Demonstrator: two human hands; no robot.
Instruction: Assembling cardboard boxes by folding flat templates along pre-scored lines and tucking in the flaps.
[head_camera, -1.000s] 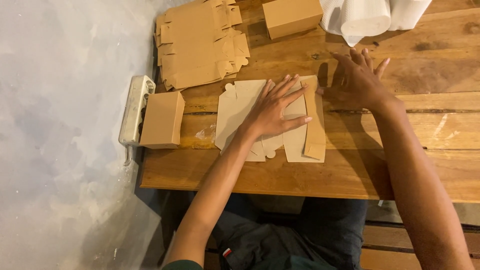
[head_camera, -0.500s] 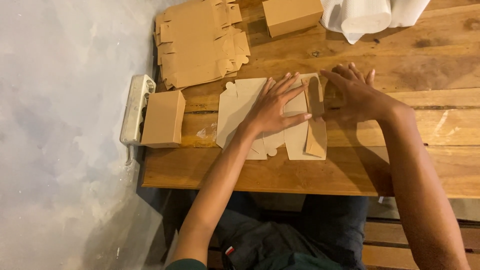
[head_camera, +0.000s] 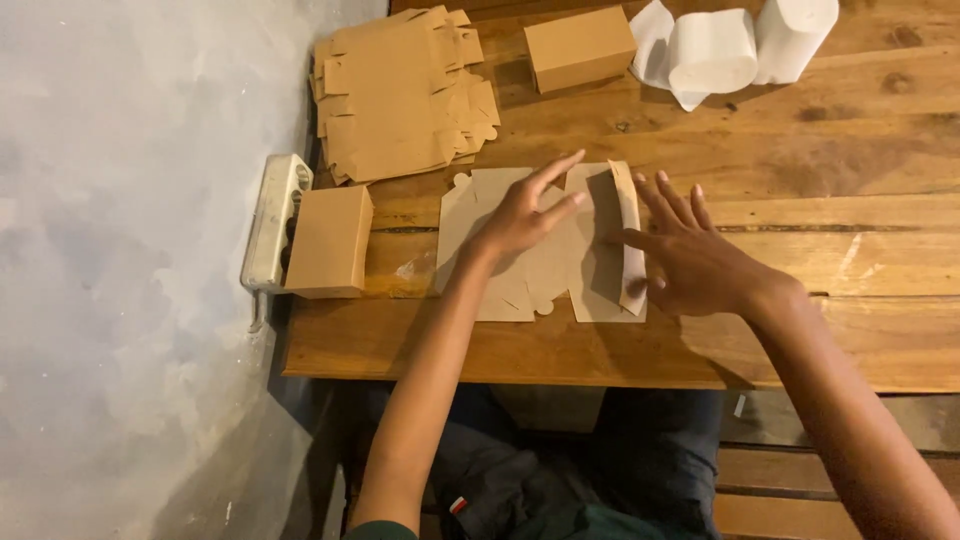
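Note:
A flat brown cardboard box blank (head_camera: 585, 262) lies on the wooden table (head_camera: 820, 300) in front of me. My left hand (head_camera: 522, 215) presses flat on its middle, fingers spread toward the upper right. My right hand (head_camera: 690, 255) rests at the blank's right edge, fingertips against a narrow side flap (head_camera: 630, 235) that is raised off the table. Neither hand grips anything.
A stack of unfolded brown blanks (head_camera: 400, 95) lies at the back left. One assembled brown box (head_camera: 330, 242) stands at the left table edge, another (head_camera: 580, 45) at the back. White paper rolls (head_camera: 730, 45) sit at the back right. A white power strip (head_camera: 272, 220) hangs beside the table.
My right hand came down from the far right side of the blank to its right edge and now touches the raised side flap. The left hand stayed pressed on the blank.

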